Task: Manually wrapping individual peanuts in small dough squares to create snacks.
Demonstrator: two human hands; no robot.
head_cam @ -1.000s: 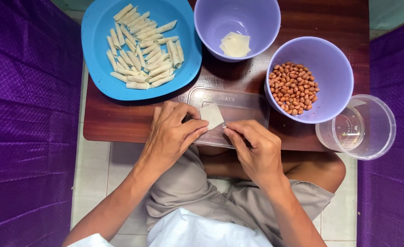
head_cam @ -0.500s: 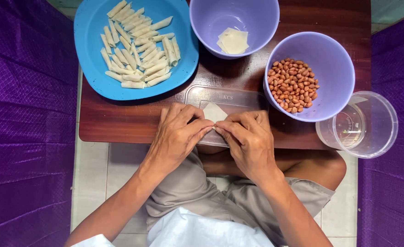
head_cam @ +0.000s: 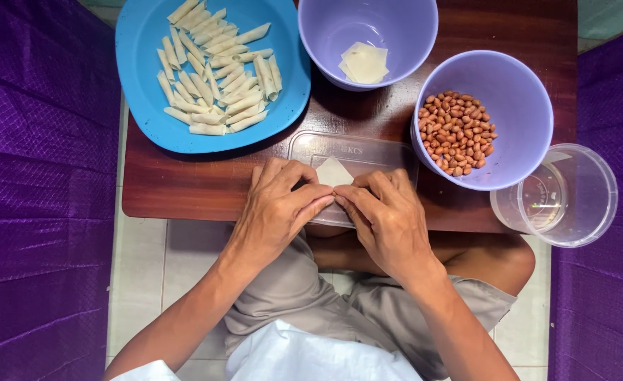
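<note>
Head view: left hand [head_cam: 276, 204] and right hand [head_cam: 385, 215], fingertips meeting, pinch pale wrapper [head_cam: 332, 171] in narrow grip.

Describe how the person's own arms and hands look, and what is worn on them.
Both forearms are bare. The left hand and right hand wear no gloves, rings or watch. A white sleeve edge shows at the left arm's bottom. Fingers are bare, with short nails.

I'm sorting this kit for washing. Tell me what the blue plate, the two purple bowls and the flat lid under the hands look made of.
The blue plate looks like plastic: even colour, soft sheen, rounded moulded rim. The two purple bowls also look like plastic, matte and thin-walled. The flat lid appears to be clear plastic: the wooden table shows through it, and its edge is raised and moulded.
</note>
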